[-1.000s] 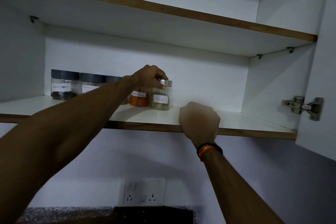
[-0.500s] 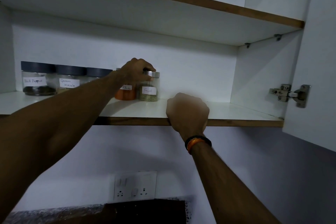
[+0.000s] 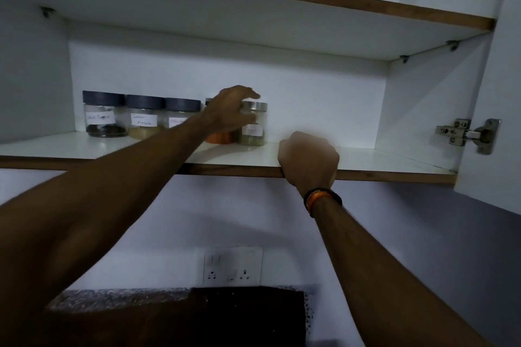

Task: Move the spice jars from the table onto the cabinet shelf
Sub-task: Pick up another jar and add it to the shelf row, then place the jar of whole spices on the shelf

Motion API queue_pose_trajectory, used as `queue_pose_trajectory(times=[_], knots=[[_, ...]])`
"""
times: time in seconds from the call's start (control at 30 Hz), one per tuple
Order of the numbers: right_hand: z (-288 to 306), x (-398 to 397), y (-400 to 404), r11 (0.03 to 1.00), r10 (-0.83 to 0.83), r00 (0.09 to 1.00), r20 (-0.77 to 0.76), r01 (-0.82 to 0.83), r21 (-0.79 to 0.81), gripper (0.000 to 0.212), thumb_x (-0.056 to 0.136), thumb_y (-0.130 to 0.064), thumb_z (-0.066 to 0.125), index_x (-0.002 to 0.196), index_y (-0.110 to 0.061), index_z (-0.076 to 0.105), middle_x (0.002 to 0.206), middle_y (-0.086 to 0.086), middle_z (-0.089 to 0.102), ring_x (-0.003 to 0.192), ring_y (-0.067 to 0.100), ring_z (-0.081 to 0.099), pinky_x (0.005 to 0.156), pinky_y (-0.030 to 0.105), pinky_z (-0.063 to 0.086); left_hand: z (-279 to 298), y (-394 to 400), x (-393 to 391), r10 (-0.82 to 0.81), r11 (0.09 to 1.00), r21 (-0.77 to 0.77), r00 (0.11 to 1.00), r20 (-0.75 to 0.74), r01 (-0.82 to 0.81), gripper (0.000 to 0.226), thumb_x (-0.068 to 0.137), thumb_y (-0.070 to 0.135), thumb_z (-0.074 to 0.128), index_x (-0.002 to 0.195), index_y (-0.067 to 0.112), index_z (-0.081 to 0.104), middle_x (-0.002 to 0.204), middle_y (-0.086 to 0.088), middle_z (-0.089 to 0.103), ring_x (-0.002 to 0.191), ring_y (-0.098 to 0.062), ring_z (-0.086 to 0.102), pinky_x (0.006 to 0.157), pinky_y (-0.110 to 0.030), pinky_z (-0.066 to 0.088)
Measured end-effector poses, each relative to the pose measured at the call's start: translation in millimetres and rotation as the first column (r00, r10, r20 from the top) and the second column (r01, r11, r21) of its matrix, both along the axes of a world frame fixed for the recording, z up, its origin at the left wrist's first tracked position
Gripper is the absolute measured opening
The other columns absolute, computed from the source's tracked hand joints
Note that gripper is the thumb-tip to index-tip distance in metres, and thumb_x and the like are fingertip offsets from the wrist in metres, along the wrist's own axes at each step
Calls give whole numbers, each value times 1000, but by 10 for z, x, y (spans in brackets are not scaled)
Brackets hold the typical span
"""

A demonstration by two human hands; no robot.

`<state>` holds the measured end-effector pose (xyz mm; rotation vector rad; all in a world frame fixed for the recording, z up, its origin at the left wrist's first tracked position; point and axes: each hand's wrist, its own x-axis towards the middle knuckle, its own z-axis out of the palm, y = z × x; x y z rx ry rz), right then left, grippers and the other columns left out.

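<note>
While left hand [image 3: 229, 111] reaches, green-filled jar [image 3: 253, 127], orange-filled jar [image 3: 219, 136], shelf [image 3: 366, 159]

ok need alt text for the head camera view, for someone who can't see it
A person's left hand reaches to a silver-lidded spice jar at the right end of a row of five jars on a white cabinet shelf; whether it grips the jar is unclear. The right hand grips the shelf's front edge.
</note>
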<state>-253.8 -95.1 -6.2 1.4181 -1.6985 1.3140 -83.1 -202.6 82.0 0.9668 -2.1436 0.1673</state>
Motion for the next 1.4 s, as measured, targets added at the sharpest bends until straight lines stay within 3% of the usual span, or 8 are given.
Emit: queue_pose_trajectory(times=[0.13, 0.47, 0.63, 0.73, 0.87, 1.1, 1.2, 1.4], knots=[[-16, -6, 33, 998, 18, 999, -48, -16, 59, 25, 88, -29, 49, 72, -13, 62, 63, 3, 60, 57, 22, 49, 53, 28, 38, -189, 407, 62, -50, 995, 84, 999, 11, 49, 56, 86, 34, 76, 136, 19, 58, 140, -4, 57, 125, -20, 53, 95, -27, 40], [-364, 120, 313, 996, 87, 982, -165, -89, -5, 30, 99, -22, 45, 81, -8, 63, 82, 12, 65, 83, 33, 56, 74, 40, 35, -865, 1363, 84, -170, 982, -81, 985, 18, 171, 49, 93, 23, 68, 138, 8, 56, 141, -9, 58, 132, -22, 50, 110, -31, 36], [-687, 123, 648, 979, 197, 946, -258, -205, -1, 40, 90, -15, 56, 128, -6, 62, 129, 15, 60, 121, 33, 53, 104, 46, 38, -1264, 1740, 67, -196, 972, -144, 978, -74, 184, 50, 91, 19, 67, 138, 4, 56, 146, -17, 52, 140, -30, 42, 119, -40, 30], [-909, 107, 840, 985, 153, 978, -144, -163, -59, 52, 83, -11, 57, 135, -11, 58, 144, 16, 48, 131, 31, 47, 101, 42, 37, -1612, 1910, 41, -200, 978, -94, 961, -190, 184, 47, 91, 15, 67, 135, 2, 56, 142, -15, 55, 135, -29, 48, 114, -41, 37], [-1554, 38, 1127, 990, 135, 991, -4, -135, 38, 49, 76, -7, 57, 125, -11, 62, 132, 13, 53, 115, 29, 53, 91, 40, 40, -2359, 2115, -10, -171, 967, 133, 941, -293, 217, 44, 91, 14, 68, 133, 4, 59, 136, -12, 59, 128, -26, 54, 110, -42, 42], [-2561, 74, 1416, 902, 191, 970, 152, -234, 364, 33, 76, 2, 57, 105, -6, 69, 117, 15, 58, 105, 33, 56, 91, 41, 43, -3215, 2233, 17, -197, 851, 484, 978, -63, 202, 49, 89, 15, 71, 135, 7, 57, 131, -12, 62, 118, -24, 59, 101, -33, 47], [-3444, 44, 1896, 804, 117, 965, 235, -231, 548, 29, 77, 2, 60, 102, -6, 71, 115, 14, 61, 105, 33, 57, 90, 38, 41, -4019, 2612, -16, -238, 700, 692, 971, -7, 177, 48, 91, 16, 68, 136, 10, 55, 132, -10, 60, 119, -21, 57, 101, -33, 47], [-4108, 30, 2455, 640, 92, 958, 270, -265, 721, 14, 92, -14, 61, 105, -12, 65, 115, 7, 58, 107, 23, 56, 98, 37, 46, -4671, 2835, -47, -222, 525, 845, 975, 25, 98, 43, 92, 14, 66, 133, 16, 54, 131, -6, 59, 119, -18, 57, 103, -35, 47]])
